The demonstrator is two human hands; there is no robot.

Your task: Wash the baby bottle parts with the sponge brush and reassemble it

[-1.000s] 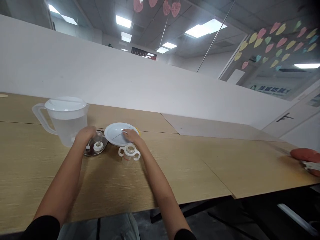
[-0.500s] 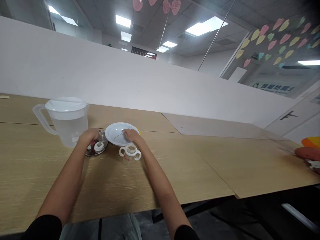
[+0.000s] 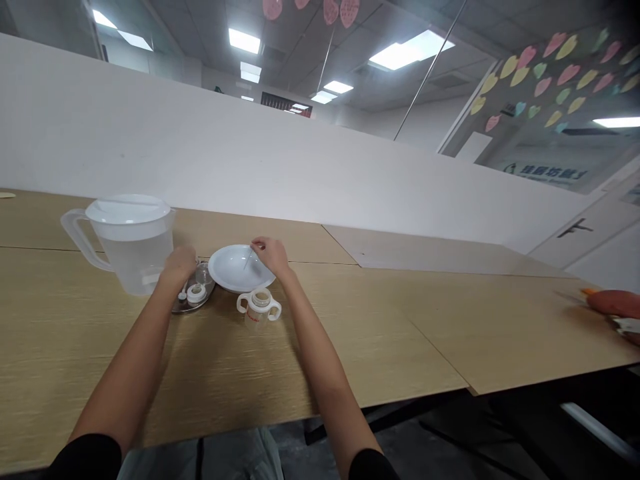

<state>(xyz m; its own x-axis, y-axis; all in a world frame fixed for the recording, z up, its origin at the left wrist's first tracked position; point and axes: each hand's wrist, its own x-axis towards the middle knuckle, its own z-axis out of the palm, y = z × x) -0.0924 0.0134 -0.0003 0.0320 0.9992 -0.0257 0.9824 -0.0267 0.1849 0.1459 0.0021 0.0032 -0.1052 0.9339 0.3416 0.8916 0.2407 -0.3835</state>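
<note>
Two-handled bottle (image 3: 259, 310), one: upright, mouth uncapped, just in front of the white bowl (image 3: 230, 270). Metal tray (image 3: 187, 310), one, left of the bowl, bearing a white ring (image 3: 197, 294), a clear cover (image 3: 203, 274) and a small white piece (image 3: 182, 295), all loose. Left hand (image 3: 181, 263) above the tray, left of the bowl; fingers hidden, grip not to be told. Right hand (image 3: 271, 253) at the bowl's far right rim; fingertips pinched on a thin rod (image 3: 248, 257) slanting down over the bowl. Lidded pitcher (image 3: 135, 247), farther left of the bowl, apparently holding clear liquid.

Progress, as judged: rod already in hand; rod and tray pieces not yet joined to the bottle.

Markings: red lettering (image 3: 253, 319) on the bottle, too small to read. Heart-shaped notes (image 3: 543, 87), well beyond the bowl to the right, illegible. Sign (image 3: 553, 173) below, blue characters, too blurred for sure reading.
</note>
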